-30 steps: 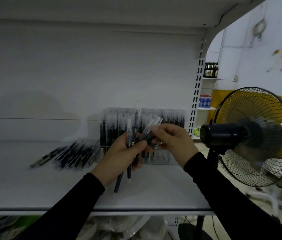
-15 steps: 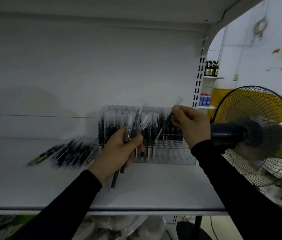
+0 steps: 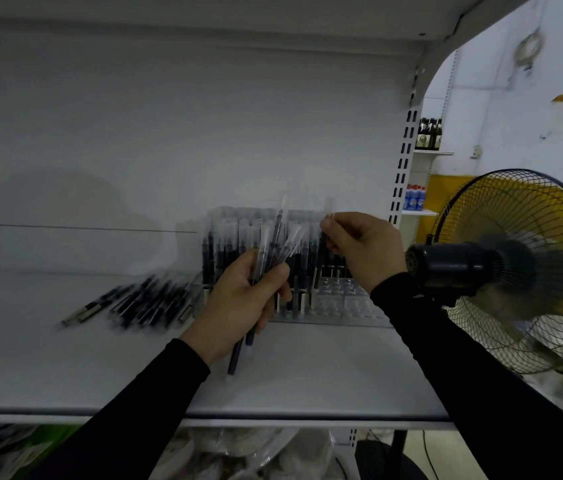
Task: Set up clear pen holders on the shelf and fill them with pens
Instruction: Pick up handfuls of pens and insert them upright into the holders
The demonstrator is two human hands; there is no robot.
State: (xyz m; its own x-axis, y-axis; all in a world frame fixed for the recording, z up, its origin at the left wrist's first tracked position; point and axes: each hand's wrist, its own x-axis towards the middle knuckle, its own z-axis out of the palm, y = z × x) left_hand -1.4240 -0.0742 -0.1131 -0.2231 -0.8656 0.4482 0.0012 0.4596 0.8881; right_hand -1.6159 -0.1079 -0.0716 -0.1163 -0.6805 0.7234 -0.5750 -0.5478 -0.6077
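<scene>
Since 0.5 s ago the right hand point(image 3: 365, 249) has carried its pen point(image 3: 325, 237) in from a slant above the holder point(image 3: 335, 303) to near upright over the filled rows, its fingers point(image 3: 328, 225) pinching the top. The left hand point(image 3: 238, 303) has barely shifted and still grips a fan of spare pens point(image 3: 275, 244) in front of the holder.

Risks, as I judge them:
- Standing pens are packed close, so the lowered pen could strike a neighbour's cap, miss its socket and tip several over.
- The left hand's bundle sits loosely splayed, with 2 barrels hanging below the palm. A slackened grip could drop them onto the shelf point(image 3: 100, 368).
- The clear holder looks light, and a hard push could slide it toward the back wall.
- The fan point(image 3: 515, 268) stands just beside the right sleeve point(image 3: 446, 358), so a wide elbow swing could knock it.

Hard to make out:
- The lower end of the right hand's pen is lost among the dark standing pens, so I cannot tell whether it has entered a socket.
- Motion blur smears the loose pens point(image 3: 141, 303) lying left of the holder, so no count is possible.
- How many pens the left hand holds is unclear, perhaps 3 or 4.
- Which sockets remain free can be seen only at the holder's right front. The left hand covers part of the rest.
</scene>
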